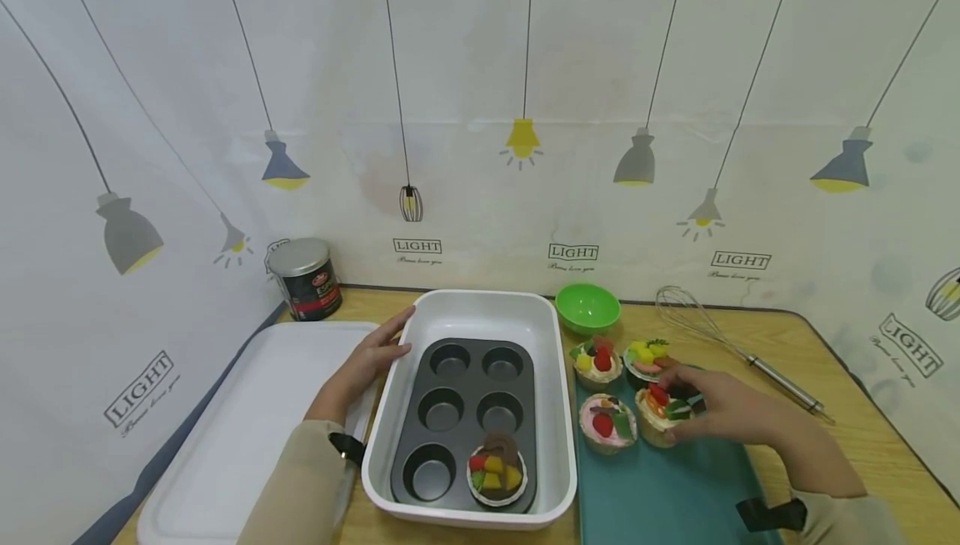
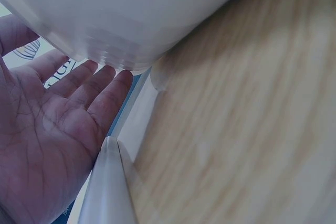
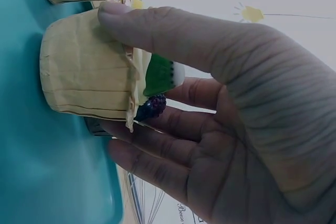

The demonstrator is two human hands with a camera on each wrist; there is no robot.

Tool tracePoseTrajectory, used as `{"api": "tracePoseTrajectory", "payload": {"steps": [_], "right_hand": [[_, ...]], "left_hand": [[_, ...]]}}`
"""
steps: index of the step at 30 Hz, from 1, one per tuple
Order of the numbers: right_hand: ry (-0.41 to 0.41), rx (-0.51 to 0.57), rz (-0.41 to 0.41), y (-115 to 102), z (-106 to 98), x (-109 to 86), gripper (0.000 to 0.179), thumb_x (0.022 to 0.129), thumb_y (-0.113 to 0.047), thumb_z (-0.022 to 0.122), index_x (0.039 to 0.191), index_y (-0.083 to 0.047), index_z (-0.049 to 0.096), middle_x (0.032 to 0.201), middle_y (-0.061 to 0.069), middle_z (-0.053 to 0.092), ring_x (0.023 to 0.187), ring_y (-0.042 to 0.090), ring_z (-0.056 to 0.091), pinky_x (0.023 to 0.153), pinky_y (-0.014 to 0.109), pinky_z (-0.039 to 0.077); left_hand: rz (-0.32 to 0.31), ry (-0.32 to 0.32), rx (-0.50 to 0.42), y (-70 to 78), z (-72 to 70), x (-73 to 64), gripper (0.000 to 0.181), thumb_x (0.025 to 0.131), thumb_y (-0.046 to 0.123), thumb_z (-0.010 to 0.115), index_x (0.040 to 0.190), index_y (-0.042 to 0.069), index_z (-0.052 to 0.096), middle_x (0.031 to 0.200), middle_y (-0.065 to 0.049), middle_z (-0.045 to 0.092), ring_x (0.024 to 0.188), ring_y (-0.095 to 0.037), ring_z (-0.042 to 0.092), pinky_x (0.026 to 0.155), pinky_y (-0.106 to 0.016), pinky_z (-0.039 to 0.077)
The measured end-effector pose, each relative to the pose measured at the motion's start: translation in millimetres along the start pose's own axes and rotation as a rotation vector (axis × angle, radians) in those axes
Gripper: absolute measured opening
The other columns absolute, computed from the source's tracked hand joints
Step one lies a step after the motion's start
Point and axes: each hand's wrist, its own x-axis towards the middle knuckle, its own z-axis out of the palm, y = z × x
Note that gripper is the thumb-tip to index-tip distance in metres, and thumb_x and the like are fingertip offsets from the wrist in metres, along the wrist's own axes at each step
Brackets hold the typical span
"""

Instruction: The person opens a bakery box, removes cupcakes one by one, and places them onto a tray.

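My left hand point(image 1: 366, 368) lies along the left wall of a white rectangular tub point(image 1: 567, 437), its fairly straight fingers touching the outside. Inside the tub sits a dark muffin pan point(image 1: 468, 387), with a fruit-topped toy cupcake point(image 1: 497, 478) in its near right cup. On the teal tray point(image 1: 660, 499), my right hand point(image 1: 720, 407) holds another cupcake point(image 1: 651, 428) by its pale wrapper point(image 3: 84, 64). The thumb presses one side and the fingers reach round the far side, their contact partly hidden. This cupcake bears a green slice and a dark berry.
Three more cupcakes stand close by on the teal tray, one a pink-topped cupcake point(image 1: 607, 427). Behind them are a green bowl point(image 1: 588, 308) and a whisk point(image 1: 776, 378). A white lid-like tray point(image 1: 247, 437) and a dark can point(image 1: 307, 282) are at left.
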Motion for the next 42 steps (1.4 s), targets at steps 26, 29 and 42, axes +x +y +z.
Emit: {"api": "tracePoseTrajectory", "payload": {"steps": [26,29,42], "right_hand": [[-0.100,0.135,0.055,-5.1,-1.6,-4.7,0.050,0.089,-0.030,0.077,0.129,-0.007,0.058,0.123,0.009,0.061,0.113,0.033,0.058,0.083,0.037,0.055],[-0.101,0.142,0.046,-5.2,-1.8,-5.3,0.050,0.090,-0.029,0.077,0.129,-0.005,0.057,0.122,0.010,0.061,0.112,0.032,0.058,0.082,0.038,0.055],[-0.104,0.115,0.037,-5.0,-4.4,-5.3,0.048,0.091,-0.030,0.076,0.128,-0.007,0.057,0.123,0.010,0.061,0.115,0.036,0.056,0.081,0.031,0.055]], "left_hand": [[0.010,-0.006,0.005,-0.2,0.4,-1.2,0.066,0.100,0.017,0.055,0.160,0.029,0.030,0.166,0.003,0.023,0.149,-0.031,0.026,0.116,-0.056,0.027],[0.013,-0.009,0.002,-0.8,0.3,-0.5,0.066,0.100,0.019,0.055,0.160,0.029,0.030,0.166,0.003,0.022,0.150,-0.032,0.026,0.116,-0.056,0.027],[0.010,-0.010,-0.002,0.3,0.2,-1.2,0.066,0.100,0.017,0.054,0.160,0.029,0.029,0.166,0.003,0.023,0.149,-0.032,0.026,0.115,-0.056,0.028]]}}
